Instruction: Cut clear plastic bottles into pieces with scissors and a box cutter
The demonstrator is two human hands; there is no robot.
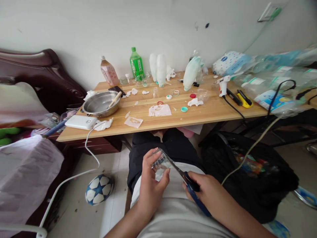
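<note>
Above my lap, my left hand (pixel 151 185) is closed around a small piece of clear plastic (pixel 160 162), pinched between thumb and fingers. My right hand (pixel 208 190) grips a pair of scissors (pixel 178 170) by their dark blue and black handles. The blades point up and to the left and lie along the plastic's right edge. Whether they are cutting into it, I cannot tell. Beyond my hands is the wooden table (pixel 119 126), its front edge just past my knees.
On the table stand a steel bowl (pixel 90 106), a green bottle (pixel 136 64), a pink-labelled bottle (pixel 109 72), white-wrapped shapes (pixel 161 69) and a glue gun (pixel 223 85). A white cable (pixel 84 169) hangs at left near a ball (pixel 99 190). A black bag (pixel 218 158) sits at right.
</note>
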